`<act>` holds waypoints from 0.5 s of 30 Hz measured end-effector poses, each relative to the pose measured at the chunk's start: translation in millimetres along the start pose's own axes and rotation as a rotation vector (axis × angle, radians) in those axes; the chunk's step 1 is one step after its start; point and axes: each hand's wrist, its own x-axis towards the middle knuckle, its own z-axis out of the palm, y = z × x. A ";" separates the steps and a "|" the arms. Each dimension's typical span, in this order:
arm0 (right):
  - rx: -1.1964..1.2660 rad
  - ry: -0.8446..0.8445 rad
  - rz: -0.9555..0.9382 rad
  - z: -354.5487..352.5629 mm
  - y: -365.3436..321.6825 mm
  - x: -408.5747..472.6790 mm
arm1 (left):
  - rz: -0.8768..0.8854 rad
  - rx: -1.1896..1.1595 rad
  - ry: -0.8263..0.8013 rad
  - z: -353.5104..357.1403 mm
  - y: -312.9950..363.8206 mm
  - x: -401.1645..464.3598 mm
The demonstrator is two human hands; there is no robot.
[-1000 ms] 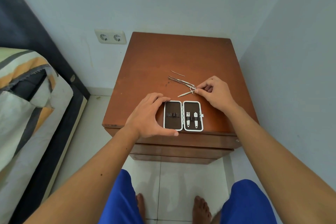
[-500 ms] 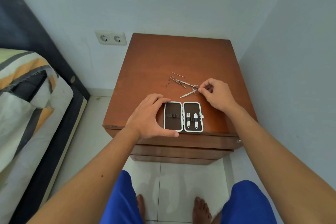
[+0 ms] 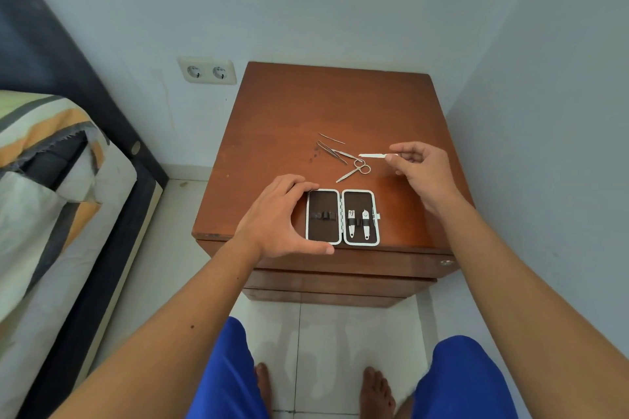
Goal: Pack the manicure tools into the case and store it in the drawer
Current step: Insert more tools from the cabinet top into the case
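- Right hand [image 3: 423,168]: raised above the desk [image 3: 289,112], thumb and forefinger pinching one end of a slim silver nail file [image 3: 372,155]; file lies level, long axis left-right, free tip pointing left.
- Left hand [image 3: 280,218]: fingers curled round the left edge of the case [image 3: 342,217], holding it.
- Case: open flat at the desk's near edge, white-rimmed, dark-lined; two clippers strapped in the right half, left half's strap bare. No legible writing.
- Scissors [image 3: 355,170], tweezers [image 3: 332,150]: loose behind the case.
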 end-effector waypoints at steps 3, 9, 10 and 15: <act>0.108 0.004 0.033 -2.0 -1.2 -2.3 | 0.002 0.001 0.002 0.4 -0.3 0.0; 0.173 -0.152 -0.027 4.6 -8.9 -3.6 | 0.003 -0.005 -0.003 -0.5 -0.1 -0.1; 0.149 -0.183 -0.036 7.6 -10.7 -4.1 | 0.003 -0.007 -0.003 -0.6 0.1 -0.2; -0.011 -0.308 -0.043 23.0 -16.7 -7.8 | 0.002 -0.006 -0.002 -0.7 0.4 -0.1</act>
